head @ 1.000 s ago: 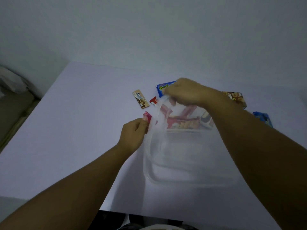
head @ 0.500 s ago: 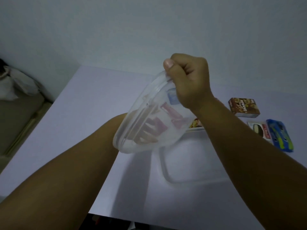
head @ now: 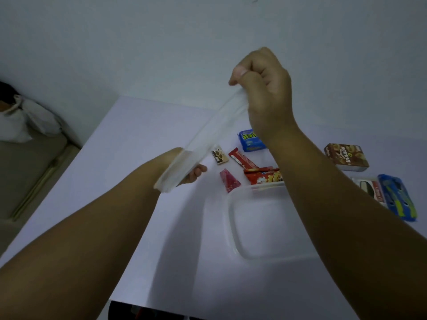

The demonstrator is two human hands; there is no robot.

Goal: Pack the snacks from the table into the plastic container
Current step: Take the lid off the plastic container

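1. Two hands hold a clear lid [head: 215, 132] edge-on above the table [head: 129, 139]; the right hand [head: 263, 88] pinches its far upper edge, fingers clamped together.
2. The left hand [head: 193, 175] sits mostly behind the lid's lower end, fingers curled around it.
3. The plastic container [head: 233, 227] rests open on the table, near and right, partly under the right forearm.
4. Just beyond its far rim lie a red snack packet [head: 263, 177], a pink wrapper [head: 228, 182], a red bar [head: 242, 159], a small brown sachet [head: 220, 155] and a blue pack [head: 249, 140].
5. Farther right sit a brown box [head: 345, 157], a white packet [head: 369, 188] and a blue-green pack [head: 398, 197].
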